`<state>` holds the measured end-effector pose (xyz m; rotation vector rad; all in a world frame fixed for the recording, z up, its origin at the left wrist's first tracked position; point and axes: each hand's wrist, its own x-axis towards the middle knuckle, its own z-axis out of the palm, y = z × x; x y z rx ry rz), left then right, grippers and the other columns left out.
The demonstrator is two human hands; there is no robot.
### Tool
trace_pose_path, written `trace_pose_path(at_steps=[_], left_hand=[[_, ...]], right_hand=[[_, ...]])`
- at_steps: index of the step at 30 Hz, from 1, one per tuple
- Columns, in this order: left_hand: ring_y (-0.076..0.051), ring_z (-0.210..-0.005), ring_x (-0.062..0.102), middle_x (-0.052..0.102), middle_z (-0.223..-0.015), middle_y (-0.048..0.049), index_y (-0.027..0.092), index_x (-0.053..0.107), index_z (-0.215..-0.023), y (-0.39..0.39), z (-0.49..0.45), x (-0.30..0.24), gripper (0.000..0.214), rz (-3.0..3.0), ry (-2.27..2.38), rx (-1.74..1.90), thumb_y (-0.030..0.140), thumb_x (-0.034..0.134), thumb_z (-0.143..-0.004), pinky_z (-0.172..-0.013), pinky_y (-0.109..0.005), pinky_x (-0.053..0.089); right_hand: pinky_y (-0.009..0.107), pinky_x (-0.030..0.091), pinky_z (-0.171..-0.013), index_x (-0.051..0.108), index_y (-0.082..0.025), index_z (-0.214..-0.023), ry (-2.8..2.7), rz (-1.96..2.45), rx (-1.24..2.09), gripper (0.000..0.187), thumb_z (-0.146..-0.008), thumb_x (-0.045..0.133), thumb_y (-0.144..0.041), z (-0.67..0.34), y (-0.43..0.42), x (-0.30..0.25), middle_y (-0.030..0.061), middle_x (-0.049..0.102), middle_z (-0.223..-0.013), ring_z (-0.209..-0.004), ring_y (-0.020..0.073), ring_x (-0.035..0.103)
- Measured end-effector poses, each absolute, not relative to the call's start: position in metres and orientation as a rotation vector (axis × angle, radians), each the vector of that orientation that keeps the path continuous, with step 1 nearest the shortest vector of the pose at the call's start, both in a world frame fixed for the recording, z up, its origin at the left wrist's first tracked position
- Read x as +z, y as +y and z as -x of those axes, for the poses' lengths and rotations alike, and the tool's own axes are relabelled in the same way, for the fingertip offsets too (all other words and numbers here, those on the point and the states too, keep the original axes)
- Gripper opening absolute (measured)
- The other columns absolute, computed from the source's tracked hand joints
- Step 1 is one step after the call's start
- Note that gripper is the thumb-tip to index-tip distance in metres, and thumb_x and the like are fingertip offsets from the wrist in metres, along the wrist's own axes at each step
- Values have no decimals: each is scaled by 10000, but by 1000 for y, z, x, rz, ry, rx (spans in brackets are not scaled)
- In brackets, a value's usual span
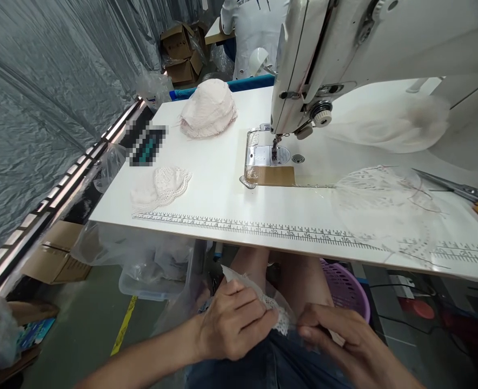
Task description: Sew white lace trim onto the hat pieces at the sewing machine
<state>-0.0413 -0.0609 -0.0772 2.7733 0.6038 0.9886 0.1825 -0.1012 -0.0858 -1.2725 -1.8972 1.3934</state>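
Observation:
Over my lap, below the table edge, I have a piece of white lace-edged fabric [281, 320]. My left hand [239, 319] is closed around it, with a pale corner sticking up above the knuckles and the scalloped lace showing past the fingers. At the sheer right end of the same fabric, my right hand [340, 337] is pinched, its fingertips partly hidden. A white sewing machine [304, 70] stands on the table, its needle and presser foot [275, 150] above the metal plate with no cloth under them.
On the white table [223, 200] lie a pale pink gathered cap-like piece [208, 108], a lace piece [164, 186], sheer fabric with loose threads [380, 200] and scissors [462, 188]. Below are a plastic bin [153, 292] and purple basket [348, 292]. Another person [255, 32] sits beyond.

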Motion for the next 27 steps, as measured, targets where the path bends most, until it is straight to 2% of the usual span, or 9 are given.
trace_pose_path(at_steps=[3, 4, 5, 7, 9, 11, 14, 18, 27], left_hand=[[-140, -693, 596, 658, -722, -71, 92, 595, -874, -62, 41, -80, 138, -2865, 568, 1176, 101, 457, -868, -627, -278, 391], [-144, -703, 602, 658, -720, -73, 107, 594, -813, -62, 41, -82, 124, -2891, 546, 1238, 98, 476, -850, -613, -273, 392], [-145, -704, 603, 656, -712, -73, 121, 588, -755, -62, 40, -84, 126, -2912, 518, 1288, 94, 491, -831, -597, -268, 390], [-146, -696, 601, 650, -692, -70, 145, 575, -672, -62, 39, -86, 156, -2955, 418, 1336, 91, 506, -800, -567, -260, 382], [-153, -699, 599, 649, -674, -64, 167, 579, -633, -61, 37, -87, 176, -2984, 350, 1343, 108, 517, -786, -553, -260, 384], [-163, -714, 599, 654, -670, -60, 182, 596, -621, -60, 35, -86, 177, -3000, 330, 1314, 131, 534, -780, -554, -264, 395], [-170, -716, 602, 659, -679, -64, 181, 617, -627, -61, 36, -83, 175, -3016, 317, 1286, 137, 537, -777, -554, -269, 396], [-180, -743, 612, 664, -711, -79, 174, 622, -654, -63, 41, -86, 164, -3021, 282, 1247, 127, 531, -782, -548, -271, 386], [-175, -734, 600, 665, -718, -81, 162, 625, -687, -64, 43, -90, 97, -2916, 294, 1305, 141, 553, -750, -563, -270, 383]], right_hand=[[230, 409, -504, 526, -239, -693, -2080, 1383, 1284, 306, -949, 423, -369, -221, -112, -103, -24, 579, -602, -539, 131, 566], [245, 395, -460, 563, -256, -718, -2170, 1461, 1102, 288, -939, 433, -388, -236, -117, -110, -17, 583, -580, -503, 143, 564], [279, 383, -447, 603, -268, -751, -2193, 1535, 751, 312, -939, 403, -416, -248, -121, -118, -1, 568, -535, -464, 164, 552], [337, 437, -569, 656, -265, -819, -2196, 1637, 232, 411, -969, 279, -335, -262, -127, -126, 56, 615, -602, -558, 207, 607], [363, 445, -600, 648, -247, -999, -2285, 1628, 104, 381, -959, 278, -330, -254, -127, -123, 82, 661, -777, -664, 239, 638], [334, 470, -646, 599, -228, -1112, -2352, 1517, 79, 308, -940, 381, -361, -229, -122, -111, 85, 665, -935, -781, 236, 646], [300, 462, -645, 584, -227, -1094, -2359, 1269, 58, 229, -929, 435, -282, -186, -113, -93, 79, 661, -970, -759, 196, 623], [280, 438, -651, 594, -213, -1061, -2326, 1133, 181, 258, -923, 386, -146, -163, -106, -90, 80, 656, -956, -751, 163, 595], [253, 381, -577, 581, -173, -898, -2236, 1091, 349, 183, -870, 445, -54, -162, -104, -96, 61, 630, -817, -640, 122, 522]])
